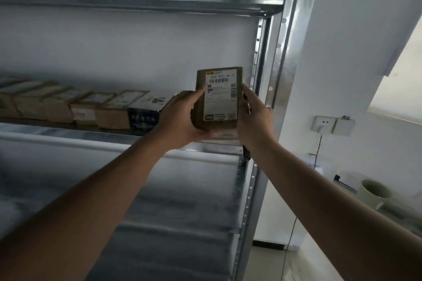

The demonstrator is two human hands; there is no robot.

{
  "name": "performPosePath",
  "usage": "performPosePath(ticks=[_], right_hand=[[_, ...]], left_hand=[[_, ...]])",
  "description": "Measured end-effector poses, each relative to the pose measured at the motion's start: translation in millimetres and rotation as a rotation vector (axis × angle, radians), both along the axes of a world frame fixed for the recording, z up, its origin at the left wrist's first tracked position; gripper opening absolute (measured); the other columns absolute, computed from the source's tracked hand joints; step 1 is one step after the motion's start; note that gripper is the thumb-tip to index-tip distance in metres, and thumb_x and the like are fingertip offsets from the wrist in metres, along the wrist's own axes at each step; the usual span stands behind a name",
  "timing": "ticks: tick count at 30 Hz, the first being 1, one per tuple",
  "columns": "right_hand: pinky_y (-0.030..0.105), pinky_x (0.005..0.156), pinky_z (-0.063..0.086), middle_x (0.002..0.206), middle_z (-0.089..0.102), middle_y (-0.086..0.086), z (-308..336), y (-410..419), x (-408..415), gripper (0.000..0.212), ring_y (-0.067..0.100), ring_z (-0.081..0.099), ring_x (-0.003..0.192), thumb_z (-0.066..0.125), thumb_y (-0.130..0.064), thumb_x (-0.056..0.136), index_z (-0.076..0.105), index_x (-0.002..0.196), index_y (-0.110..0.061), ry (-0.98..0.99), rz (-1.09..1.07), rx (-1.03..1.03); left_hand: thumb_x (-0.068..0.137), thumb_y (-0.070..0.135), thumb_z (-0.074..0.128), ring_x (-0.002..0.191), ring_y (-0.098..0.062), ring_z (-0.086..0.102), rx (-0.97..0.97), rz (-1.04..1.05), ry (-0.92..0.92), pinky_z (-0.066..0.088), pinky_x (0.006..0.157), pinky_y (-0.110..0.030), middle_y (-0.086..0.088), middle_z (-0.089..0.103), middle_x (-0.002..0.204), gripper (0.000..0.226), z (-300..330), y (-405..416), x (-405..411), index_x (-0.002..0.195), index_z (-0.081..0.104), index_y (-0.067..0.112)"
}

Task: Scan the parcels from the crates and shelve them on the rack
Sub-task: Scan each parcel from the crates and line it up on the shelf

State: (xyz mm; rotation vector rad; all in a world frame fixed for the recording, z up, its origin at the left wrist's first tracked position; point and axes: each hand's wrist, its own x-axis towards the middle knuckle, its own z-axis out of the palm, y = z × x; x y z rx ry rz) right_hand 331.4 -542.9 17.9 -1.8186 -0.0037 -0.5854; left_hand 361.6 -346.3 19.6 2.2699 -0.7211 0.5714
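A flat brown cardboard parcel (218,98) with a white shipping label stands upright at frame centre, over the right end of the grey metal rack's middle shelf (68,137). The left hand (180,118) curls its grip round the parcel's left edge and bottom; the right hand (252,116) clasps its right edge. A row of shelved brown cardboard boxes (75,107) fills centre-left, so shelving looks well under way; no crates show. The label reads roughly "502D P021-00", with barcodes.

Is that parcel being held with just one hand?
No, the left hand and the right hand both grip the parcel, one on each side.
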Motion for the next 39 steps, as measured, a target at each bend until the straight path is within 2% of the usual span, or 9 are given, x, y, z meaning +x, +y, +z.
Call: performPosePath(ticks=[5, 10, 15, 19, 23, 26, 29, 33, 39], right_hand=[[0.040, 0.083, 0.067, 0.139, 0.055, 0.001, 11.5, 4.4, 30.7, 0.045, 0.022, 0.069, 0.108, 0.041, -0.034, 0.112, 0.046, 0.145, -0.064, 0.091, -0.072, -0.067], [0.038, 0.076, 0.067, 0.140, 0.058, 0.007, 19.2, 2.9, 53.8, 0.046, 0.025, 0.072, 0.102, 0.039, -0.027, 0.111, 0.052, 0.142, -0.059, 0.246, -0.135, -0.110], [0.045, 0.089, 0.064, 0.123, 0.066, 0.000, 13.7, 8.0, 76.9, 0.039, 0.029, 0.067, 0.113, 0.043, -0.032, 0.110, 0.063, 0.100, -0.064, 0.332, -0.127, -0.042], [0.041, 0.088, 0.065, 0.121, 0.070, 0.001, 8.0, 4.7, 90.0, 0.035, 0.025, 0.072, 0.104, 0.047, -0.030, 0.109, 0.067, 0.133, -0.045, 0.378, -0.152, 0.021], [0.042, 0.090, 0.064, 0.117, 0.075, 0.003, 2.3, 0.5, 99.3, 0.035, 0.027, 0.074, 0.104, 0.050, -0.022, 0.108, 0.067, 0.139, -0.030, 0.414, -0.130, 0.055], [0.025, 0.069, 0.061, 0.123, 0.072, 0.006, -1.0, -7.5, 104.7, 0.036, 0.020, 0.072, 0.098, 0.047, -0.013, 0.110, 0.064, 0.141, -0.021, 0.438, -0.096, 0.080], [0.017, 0.054, 0.051, 0.125, 0.070, 0.004, -9.0, -14.7, 113.6, 0.038, 0.011, 0.067, 0.090, 0.045, -0.014, 0.112, 0.060, 0.145, -0.023, 0.433, -0.093, 0.066], [0.027, 0.068, 0.056, 0.128, 0.069, 0.003, -17.0, -16.0, 122.2, 0.042, 0.021, 0.068, 0.104, 0.043, -0.020, 0.111, 0.060, 0.146, -0.034, 0.411, -0.128, 0.011], [0.030, 0.070, 0.061, 0.129, 0.062, 0.004, -20.4, -16.7, 128.0, 0.044, 0.026, 0.065, 0.109, 0.041, -0.023, 0.111, 0.058, 0.145, -0.044, 0.423, -0.139, -0.081]], left_hand=[[0.056, 0.072, 0.091, 0.127, -0.018, 0.063, 0.026, -0.100, 0.050, 0.058, 0.104, -0.048, 0.005, 0.063, 0.142, 0.120, 9.1, 6.2, 36.9, 0.159, 0.037, 0.040], [0.065, 0.056, 0.098, 0.124, -0.008, 0.064, 0.136, -0.182, 0.046, 0.054, 0.104, -0.026, 0.010, 0.069, 0.139, 0.103, 15.1, 5.3, 60.7, 0.154, 0.051, 0.033], [0.064, 0.059, 0.097, 0.125, -0.011, 0.065, 0.224, -0.204, 0.093, 0.055, 0.105, -0.032, 0.010, 0.070, 0.139, 0.100, 16.3, 13.6, 84.3, 0.151, 0.055, 0.035], [0.061, 0.062, 0.097, 0.119, -0.010, 0.067, 0.284, -0.198, 0.109, 0.054, 0.096, -0.029, 0.012, 0.072, 0.133, 0.093, 15.9, 12.4, 100.5, 0.144, 0.062, 0.036], [0.055, 0.077, 0.090, 0.111, -0.013, 0.065, 0.353, -0.162, 0.135, 0.054, 0.088, -0.033, 0.012, 0.069, 0.124, 0.089, 13.2, 7.9, 116.4, 0.133, 0.067, 0.041], [0.052, 0.085, 0.085, 0.109, -0.015, 0.060, 0.421, -0.132, 0.151, 0.055, 0.091, -0.038, 0.010, 0.057, 0.120, 0.090, 13.2, 5.0, 124.1, 0.131, 0.066, 0.044], [0.056, 0.083, 0.086, 0.111, -0.015, 0.057, 0.447, -0.129, 0.181, 0.054, 0.091, -0.038, 0.009, 0.055, 0.124, 0.090, 15.0, 1.5, 128.1, 0.134, 0.066, 0.043], [0.064, 0.074, 0.089, 0.103, -0.011, 0.059, 0.460, -0.145, 0.212, 0.053, 0.081, -0.033, 0.009, 0.061, 0.122, 0.079, 19.5, -3.8, 129.3, 0.130, 0.072, 0.034], [0.064, 0.073, 0.089, 0.097, -0.010, 0.058, 0.509, -0.104, 0.215, 0.048, 0.071, -0.029, 0.011, 0.058, 0.108, 0.077, 23.8, -9.6, 130.1, 0.126, 0.073, 0.030]])
